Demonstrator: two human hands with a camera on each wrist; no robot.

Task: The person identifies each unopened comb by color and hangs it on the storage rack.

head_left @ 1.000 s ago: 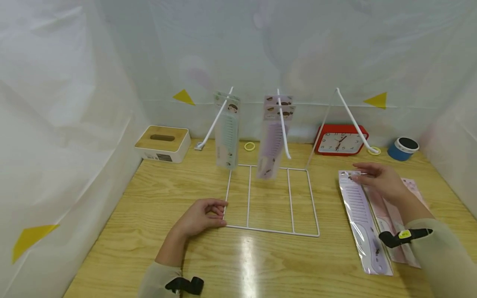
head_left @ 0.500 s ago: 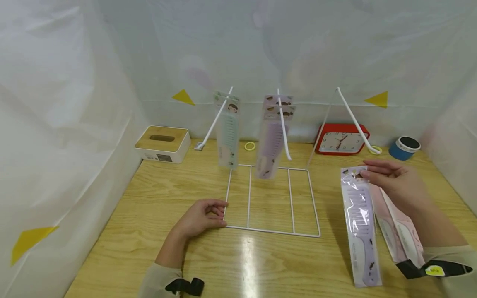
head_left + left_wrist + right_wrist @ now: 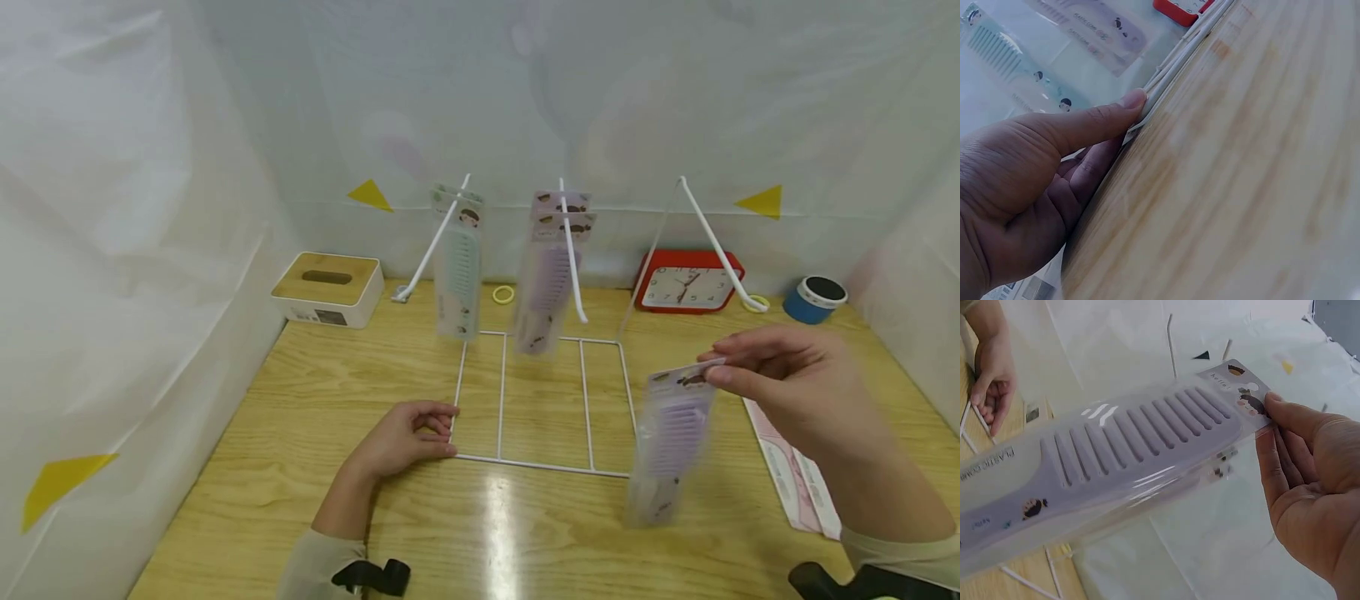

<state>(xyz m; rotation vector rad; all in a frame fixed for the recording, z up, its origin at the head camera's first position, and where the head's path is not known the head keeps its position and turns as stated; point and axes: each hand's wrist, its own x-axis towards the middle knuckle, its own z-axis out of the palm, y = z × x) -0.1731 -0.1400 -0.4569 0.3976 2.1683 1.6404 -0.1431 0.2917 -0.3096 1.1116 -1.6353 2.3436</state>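
My right hand (image 3: pixel 813 396) pinches the top header card of a purple comb (image 3: pixel 1141 440) in a clear packet, between thumb and fingers. The packet hangs tilted in the air by the right front of a white wire display rack (image 3: pixel 525 462). At the rack's left front corner, my left hand (image 3: pixel 405 437) holds the base wire with thumb and fingers. From the left hook hang packaged green combs (image 3: pixel 459 275). Packaged purple combs (image 3: pixel 549 283) hang on the middle hook. The right hook (image 3: pixel 720 242) bears no packet. Pink comb packets (image 3: pixel 787 471) lie on the table under my right arm.
A tissue box (image 3: pixel 327 287) with a wooden lid stands at the back left. Behind the right hook are a red clock (image 3: pixel 688 283) and a blue jar (image 3: pixel 813 300). Yellow rings (image 3: pixel 502 294) lie along the back. White sheeting (image 3: pixel 600 100) encloses the table.
My right hand has lifted the purple comb packet off the table and carried it left toward the rack, uncovering more of the pink packets. My left hand has stayed at the rack corner.
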